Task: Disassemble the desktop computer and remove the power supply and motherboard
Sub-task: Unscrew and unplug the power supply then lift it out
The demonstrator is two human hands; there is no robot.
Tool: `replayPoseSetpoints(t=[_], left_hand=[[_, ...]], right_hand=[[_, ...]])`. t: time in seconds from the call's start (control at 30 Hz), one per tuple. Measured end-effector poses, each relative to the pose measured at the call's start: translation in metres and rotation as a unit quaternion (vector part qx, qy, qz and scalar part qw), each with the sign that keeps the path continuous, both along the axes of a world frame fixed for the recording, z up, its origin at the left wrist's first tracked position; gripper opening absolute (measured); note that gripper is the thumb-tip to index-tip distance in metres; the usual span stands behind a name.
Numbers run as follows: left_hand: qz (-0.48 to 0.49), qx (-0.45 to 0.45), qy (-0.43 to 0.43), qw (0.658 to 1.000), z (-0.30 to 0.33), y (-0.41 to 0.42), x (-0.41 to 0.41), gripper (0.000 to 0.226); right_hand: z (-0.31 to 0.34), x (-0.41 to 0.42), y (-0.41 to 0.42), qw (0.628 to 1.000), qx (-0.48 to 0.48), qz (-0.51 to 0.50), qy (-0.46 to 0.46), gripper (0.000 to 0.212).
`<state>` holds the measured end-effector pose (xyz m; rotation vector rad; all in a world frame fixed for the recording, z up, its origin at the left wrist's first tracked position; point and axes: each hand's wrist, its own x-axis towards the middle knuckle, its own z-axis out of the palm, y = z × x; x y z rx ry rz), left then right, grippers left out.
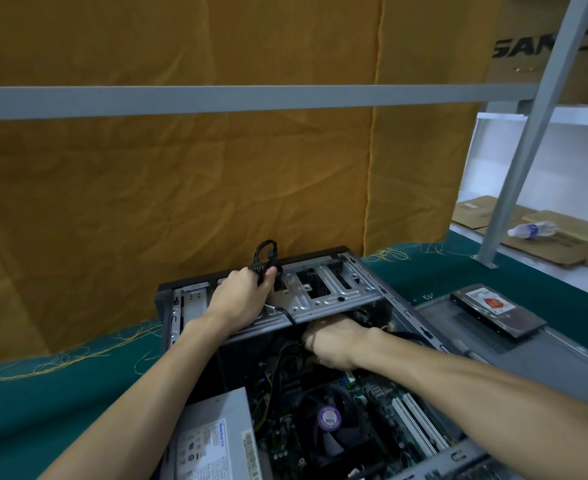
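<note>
black cable bundle (264, 259) gripped in left hand (242, 294); right hand (334, 342) curled among case wires.

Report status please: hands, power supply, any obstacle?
Left hand grips black cables over drive cage. Right hand reaches under cage, grip hidden. Power supply still in case, cables attached.

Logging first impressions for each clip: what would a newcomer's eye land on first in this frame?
Probably the two bare arms reaching into the open computer case on the green cloth: the left hand grips a bundle of black cables above the drive cage, while the right hand reaches beneath it. Next, the grey power supply at lower left, beside the CPU fan. A loose hard drive lies on the side panel to the right.
</note>
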<state>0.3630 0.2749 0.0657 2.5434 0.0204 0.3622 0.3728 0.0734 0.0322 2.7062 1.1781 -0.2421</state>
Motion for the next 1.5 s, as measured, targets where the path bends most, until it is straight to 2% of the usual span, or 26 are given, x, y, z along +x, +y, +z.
replayPoseSetpoints(t=[0.2, 0.47, 0.67, 0.8, 0.93, 1.2, 1.3, 1.37, 1.5], left_hand=[[-0.004, -0.003, 0.004, 1.000, -0.001, 0.002, 0.002, 0.062], [-0.006, 0.011, 0.002, 1.000, 0.002, 0.000, 0.000, 0.061], [-0.004, 0.011, 0.002, 1.000, 0.003, 0.000, -0.002, 0.060], [-0.008, 0.007, -0.003, 1.000, 0.003, 0.000, -0.004, 0.059], [-0.010, 0.010, -0.006, 1.000, 0.004, 0.001, -0.004, 0.060], [-0.012, 0.006, -0.001, 1.000, 0.004, 0.003, -0.004, 0.058], [-0.015, 0.007, -0.004, 1.000, 0.003, 0.003, -0.005, 0.057], [-0.014, 0.011, -0.003, 1.000, 0.003, 0.003, -0.006, 0.057], [-0.013, 0.016, -0.005, 1.000, 0.002, 0.003, -0.005, 0.060]], right_hand=[[0.006, 0.000, -0.004, 0.999, -0.002, -0.013, 0.032, 0.024], [0.004, -0.005, 0.003, 0.998, -0.037, 0.034, -0.029, 0.019], [0.004, -0.001, -0.004, 0.999, 0.015, -0.029, 0.038, 0.032], [-0.002, -0.008, -0.001, 0.999, -0.029, 0.016, -0.040, 0.019], [-0.005, -0.006, 0.000, 0.995, -0.059, 0.050, -0.056, 0.015], [-0.004, -0.002, -0.006, 0.994, 0.058, -0.073, 0.063, 0.027], [-0.003, -0.009, -0.006, 0.996, 0.043, -0.066, 0.033, 0.024], [-0.003, -0.013, -0.004, 0.999, 0.009, -0.034, 0.000, 0.015], [-0.003, -0.012, -0.002, 1.000, -0.017, -0.016, -0.013, 0.017]])
